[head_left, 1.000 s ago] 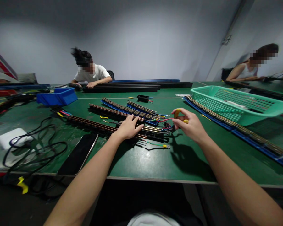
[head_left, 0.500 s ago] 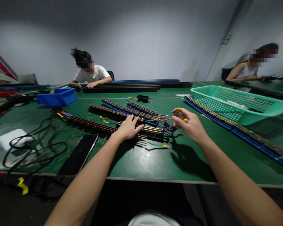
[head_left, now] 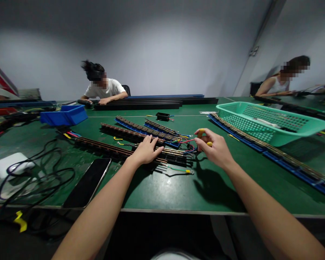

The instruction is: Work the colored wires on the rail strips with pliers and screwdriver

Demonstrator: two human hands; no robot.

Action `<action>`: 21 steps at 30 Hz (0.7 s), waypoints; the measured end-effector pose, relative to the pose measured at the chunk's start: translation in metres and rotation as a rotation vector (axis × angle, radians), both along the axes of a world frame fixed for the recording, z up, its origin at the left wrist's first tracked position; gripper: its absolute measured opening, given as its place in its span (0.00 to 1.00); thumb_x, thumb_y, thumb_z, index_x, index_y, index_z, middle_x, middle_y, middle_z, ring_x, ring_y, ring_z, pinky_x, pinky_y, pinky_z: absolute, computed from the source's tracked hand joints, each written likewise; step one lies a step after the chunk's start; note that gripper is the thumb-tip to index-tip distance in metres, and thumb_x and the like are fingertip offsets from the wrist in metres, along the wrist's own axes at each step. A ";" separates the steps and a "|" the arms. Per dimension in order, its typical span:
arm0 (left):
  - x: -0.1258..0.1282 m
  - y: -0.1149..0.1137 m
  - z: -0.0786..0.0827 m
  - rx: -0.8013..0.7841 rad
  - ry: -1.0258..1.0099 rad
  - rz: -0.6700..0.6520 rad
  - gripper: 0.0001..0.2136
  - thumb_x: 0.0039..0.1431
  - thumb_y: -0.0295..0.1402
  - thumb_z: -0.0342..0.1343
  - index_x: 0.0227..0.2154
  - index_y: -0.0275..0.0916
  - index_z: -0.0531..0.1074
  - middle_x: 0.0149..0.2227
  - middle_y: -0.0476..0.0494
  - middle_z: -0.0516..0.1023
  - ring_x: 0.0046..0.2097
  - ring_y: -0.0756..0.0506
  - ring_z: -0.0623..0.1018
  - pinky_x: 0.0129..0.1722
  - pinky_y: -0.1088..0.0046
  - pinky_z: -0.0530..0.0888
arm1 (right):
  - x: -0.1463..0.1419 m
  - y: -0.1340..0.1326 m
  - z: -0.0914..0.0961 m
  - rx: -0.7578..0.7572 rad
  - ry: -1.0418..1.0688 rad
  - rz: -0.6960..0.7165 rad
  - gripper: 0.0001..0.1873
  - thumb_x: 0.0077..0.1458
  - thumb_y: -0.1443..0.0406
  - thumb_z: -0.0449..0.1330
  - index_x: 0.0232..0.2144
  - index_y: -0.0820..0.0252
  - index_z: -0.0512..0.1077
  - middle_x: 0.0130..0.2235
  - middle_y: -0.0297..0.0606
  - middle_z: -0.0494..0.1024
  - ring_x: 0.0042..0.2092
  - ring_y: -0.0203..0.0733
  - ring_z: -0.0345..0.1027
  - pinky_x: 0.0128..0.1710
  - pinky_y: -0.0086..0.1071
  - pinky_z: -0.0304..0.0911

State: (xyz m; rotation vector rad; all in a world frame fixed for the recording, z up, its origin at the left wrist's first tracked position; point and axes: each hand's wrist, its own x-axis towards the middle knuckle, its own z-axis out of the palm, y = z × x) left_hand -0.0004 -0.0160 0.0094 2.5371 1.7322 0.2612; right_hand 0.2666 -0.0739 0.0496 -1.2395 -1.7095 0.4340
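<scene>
My left hand (head_left: 145, 151) lies flat with fingers spread across several dark strips with copper-coloured rails (head_left: 124, 147). My right hand (head_left: 215, 146) is pinched at the right end of the strips, with the tip of a red wire (head_left: 189, 141) at its thumb and forefinger. Yellow pieces (head_left: 201, 133) show among the right fingers; whether they are finger covers or tool handles I cannot tell. Blue and black wires bunch below that hand, partly hidden. In front of them lies a green wire (head_left: 178, 169) with a yellow sleeve and ring terminal. Behind is a blue-based rail strip (head_left: 148, 129).
A phone (head_left: 88, 183), a white adapter (head_left: 12, 164) and tangled black cable lie left. A blue bin (head_left: 65, 115) stands behind. To the right are a green basket (head_left: 276, 130) and a long curved rail strip (head_left: 276, 155). Two people sit across the table.
The view has shifted slightly, so everything sits a little lower and further left. Both hands keep nearly the same place on the strips and at the red wire.
</scene>
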 end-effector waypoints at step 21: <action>0.000 0.002 -0.002 0.000 0.006 -0.009 0.34 0.67 0.53 0.40 0.67 0.33 0.56 0.71 0.28 0.51 0.71 0.35 0.51 0.66 0.56 0.56 | 0.002 -0.001 0.001 -0.073 -0.011 0.113 0.18 0.50 0.62 0.57 0.44 0.61 0.70 0.27 0.34 0.76 0.29 0.39 0.69 0.29 0.31 0.61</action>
